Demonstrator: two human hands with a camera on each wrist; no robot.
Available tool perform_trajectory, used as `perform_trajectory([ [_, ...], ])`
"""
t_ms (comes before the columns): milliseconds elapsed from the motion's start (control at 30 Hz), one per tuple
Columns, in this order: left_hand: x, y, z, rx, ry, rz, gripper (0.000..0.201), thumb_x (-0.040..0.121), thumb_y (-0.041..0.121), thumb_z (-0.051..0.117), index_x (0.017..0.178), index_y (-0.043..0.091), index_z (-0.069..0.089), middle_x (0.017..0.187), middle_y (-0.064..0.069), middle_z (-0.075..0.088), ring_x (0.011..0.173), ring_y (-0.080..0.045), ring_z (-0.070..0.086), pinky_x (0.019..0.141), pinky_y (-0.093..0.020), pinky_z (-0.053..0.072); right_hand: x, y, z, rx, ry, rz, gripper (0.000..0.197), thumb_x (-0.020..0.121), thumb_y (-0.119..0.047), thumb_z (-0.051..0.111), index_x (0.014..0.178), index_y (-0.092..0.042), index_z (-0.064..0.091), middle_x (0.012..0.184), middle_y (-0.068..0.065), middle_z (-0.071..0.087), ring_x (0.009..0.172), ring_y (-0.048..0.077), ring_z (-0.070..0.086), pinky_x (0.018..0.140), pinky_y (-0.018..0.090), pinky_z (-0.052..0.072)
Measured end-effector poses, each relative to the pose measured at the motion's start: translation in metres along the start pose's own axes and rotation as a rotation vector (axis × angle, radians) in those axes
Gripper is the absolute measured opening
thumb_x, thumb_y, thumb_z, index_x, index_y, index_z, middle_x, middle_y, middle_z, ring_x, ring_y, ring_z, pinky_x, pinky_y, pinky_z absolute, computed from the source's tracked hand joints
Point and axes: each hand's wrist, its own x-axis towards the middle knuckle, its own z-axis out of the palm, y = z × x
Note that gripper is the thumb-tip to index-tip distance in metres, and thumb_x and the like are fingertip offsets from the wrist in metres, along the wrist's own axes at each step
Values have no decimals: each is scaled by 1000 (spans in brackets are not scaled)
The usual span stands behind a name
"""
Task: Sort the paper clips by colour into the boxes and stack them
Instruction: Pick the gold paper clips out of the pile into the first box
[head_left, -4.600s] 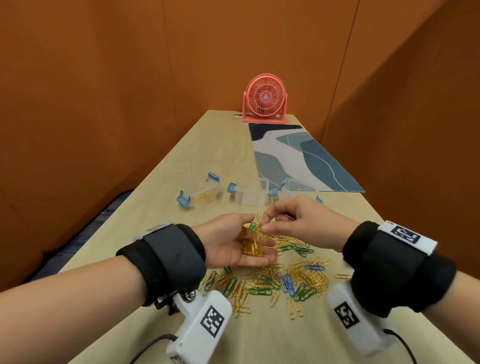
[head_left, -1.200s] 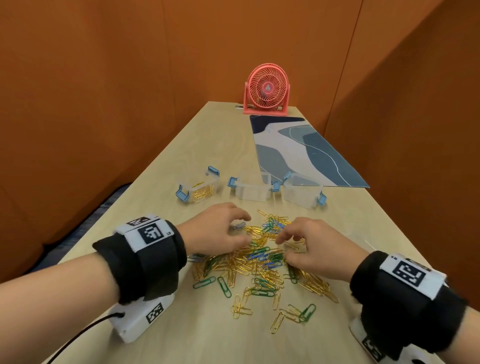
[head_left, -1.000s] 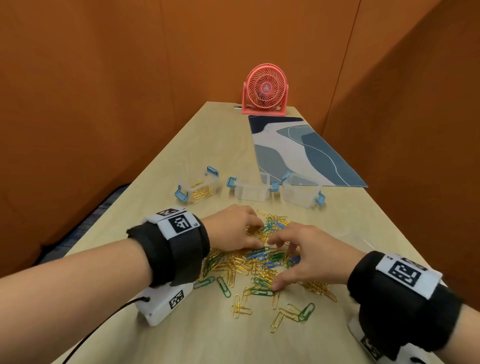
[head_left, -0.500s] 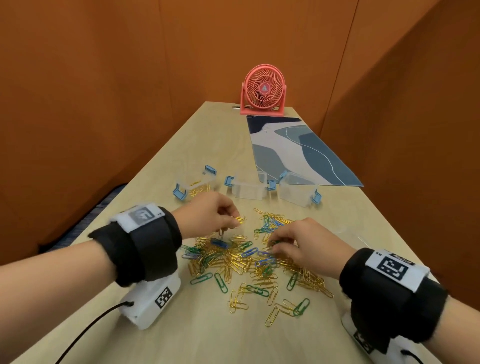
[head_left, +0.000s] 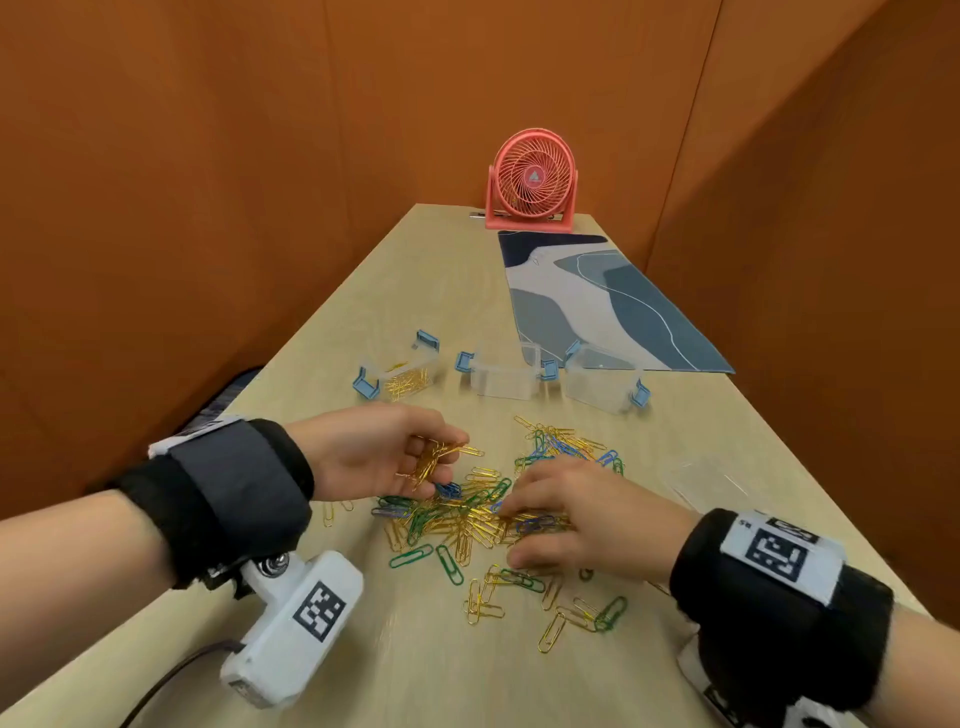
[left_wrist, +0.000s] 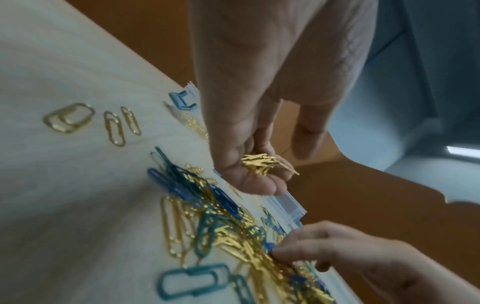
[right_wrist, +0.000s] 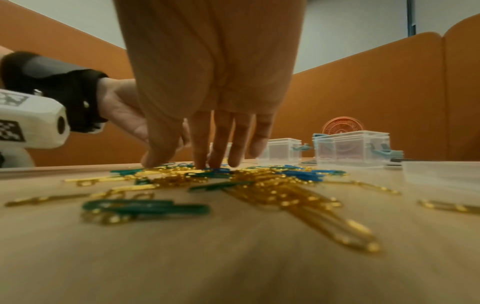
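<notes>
A mixed pile of gold, green and blue paper clips lies on the wooden table. My left hand hovers just left of the pile, palm turned up, and grips a bunch of gold clips, also seen in the left wrist view as gold clips. My right hand rests on the pile, its fingertips pressing down on blue and gold clips. Behind the pile stand three clear boxes with blue latches: the left box holds gold clips, while the middle box and right box look empty.
A clear lid lies right of the pile. A blue patterned mat and a coral desk fan sit at the far end. Orange partition walls close in on both sides. Loose clips are scattered near the front.
My left hand has lifted off the pile and turned palm up with a bunch of gold clips. My right hand has stayed on the pile, shifting slightly.
</notes>
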Motion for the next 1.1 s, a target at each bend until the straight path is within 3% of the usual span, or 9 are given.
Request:
perform_trajectory([
  [67,0,-4,1,293,1,47,9,86,21,65,91,14,66,79,0,62,73,-12,57,68,-23,48,2,-2,3,-56,2,60,54,79,-54,62,126,-27,54,123,-4,50,116,14,45,100,33,40],
  [167,1,-6,4,723,44,145,12,85,20,67,95,25,71,89,10,69,79,-3,61,78,-15,46,4,-3,2,-92,63,126,42,83,-47,61,116,-21,58,112,-3,55,108,14,47,92,28,40],
  [333,7,-5,11,806,93,253,15,87,14,64,99,19,72,81,1,72,65,-1,61,75,-11,49,3,-1,1,-129,142,115,18,90,-30,57,105,-24,63,106,-6,62,106,13,49,92,27,35],
  [467,4,-2,7,928,15,290,25,79,28,73,103,33,69,95,10,67,84,-6,61,86,-24,50,4,-2,2,-96,131,82,44,84,-52,56,121,-28,57,115,-5,58,113,13,45,99,33,37],
  [567,1,-6,9,1201,-107,266,54,67,45,78,118,41,60,111,16,55,90,-2,52,79,-16,43,6,-4,3,-87,25,55,59,77,-57,62,129,-31,52,121,-5,53,116,14,42,101,35,37],
  [633,3,-12,12,1308,-93,339,56,69,47,76,122,40,58,112,13,51,82,1,45,69,-8,34,8,-6,3,-49,39,67,47,78,-48,67,121,-30,59,113,-5,57,110,13,46,96,32,41],
  [767,9,-18,18,1263,-8,447,32,76,41,73,107,34,69,98,9,57,75,1,47,62,-6,32,10,-6,2,52,94,91,15,80,-26,70,95,-22,71,91,-6,65,91,11,57,82,24,46],
  [933,12,-19,22,1287,-43,428,16,85,37,65,95,25,67,86,13,52,74,-2,47,64,-11,35,9,-3,5,-23,68,52,7,86,-23,63,90,-20,67,84,-9,51,90,10,45,87,28,42],
  [1100,-4,-1,1,791,-5,347,9,83,27,67,85,19,67,79,5,67,75,-8,60,76,-24,51,6,-5,2,27,148,5,8,91,-18,54,92,-16,62,89,-6,57,88,11,48,84,26,43],
])
